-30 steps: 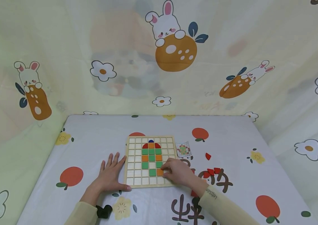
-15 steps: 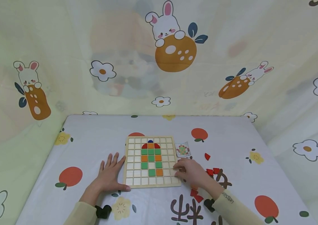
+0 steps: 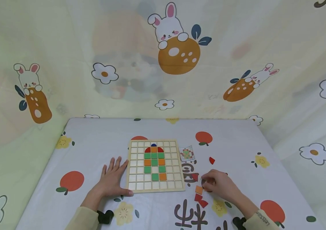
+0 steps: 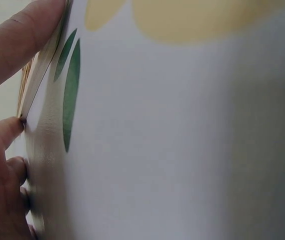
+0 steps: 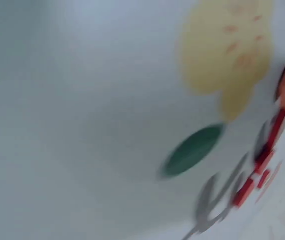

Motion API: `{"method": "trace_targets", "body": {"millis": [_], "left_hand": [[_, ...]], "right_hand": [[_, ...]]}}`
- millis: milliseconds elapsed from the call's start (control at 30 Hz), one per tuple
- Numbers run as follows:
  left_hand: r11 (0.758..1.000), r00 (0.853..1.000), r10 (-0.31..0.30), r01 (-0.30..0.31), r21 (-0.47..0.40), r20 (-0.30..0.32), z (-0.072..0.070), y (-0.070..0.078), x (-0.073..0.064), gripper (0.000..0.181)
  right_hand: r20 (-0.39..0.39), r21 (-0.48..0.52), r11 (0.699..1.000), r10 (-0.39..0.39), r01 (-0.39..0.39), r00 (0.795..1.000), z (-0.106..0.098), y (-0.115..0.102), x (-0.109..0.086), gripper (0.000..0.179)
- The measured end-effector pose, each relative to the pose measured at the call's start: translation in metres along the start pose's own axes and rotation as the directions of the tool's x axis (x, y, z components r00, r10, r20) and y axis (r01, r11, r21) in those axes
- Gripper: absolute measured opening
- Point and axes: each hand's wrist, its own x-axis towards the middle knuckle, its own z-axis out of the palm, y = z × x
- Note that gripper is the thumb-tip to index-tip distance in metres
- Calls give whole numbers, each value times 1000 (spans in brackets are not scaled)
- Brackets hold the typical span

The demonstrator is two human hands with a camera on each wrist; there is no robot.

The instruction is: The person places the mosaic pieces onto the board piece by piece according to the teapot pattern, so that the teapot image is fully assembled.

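Note:
My left hand (image 3: 111, 177) lies with fingers spread along the left side of a wooden grid board (image 3: 138, 189), the thumb at its lower left corner. In the left wrist view, thumb and fingertips touch the board's edge (image 4: 41, 75). Green, orange, red and blue tiles form a figure in the board's middle columns, including an orange square tile (image 3: 162, 177) low down. My right hand (image 3: 221, 186) is off the board, thumb and bent index finger apart over loose tiles. An orange tile (image 3: 198, 190) lies beside its fingertips; the hand hides part of the tile group.
A small pattern card (image 3: 187, 153) lies at the board's right edge. Loose red tiles (image 3: 198, 197) are scattered right of the board, one red tile (image 3: 212, 160) farther back. A printed cloth covers the table, and a patterned curtain (image 3: 134, 105) hangs behind it.
My right hand has moved right, from the orange tile low on the board to the loose tiles beside it. My left hand has stayed at the board's edge.

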Motion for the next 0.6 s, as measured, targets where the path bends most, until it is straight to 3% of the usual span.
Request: {"method": "trace_targets", "body": {"millis": [233, 600], "left_hand": [[1000, 1000, -2, 2, 1, 1, -1, 0, -1, 129], [1000, 1000, -5, 5, 2, 3, 0, 1, 0, 129]], "right_hand": [[2, 21, 1000, 15, -15, 1000, 0, 24, -11, 21], [29, 40, 999, 27, -29, 999, 3, 34, -14, 30]]}}
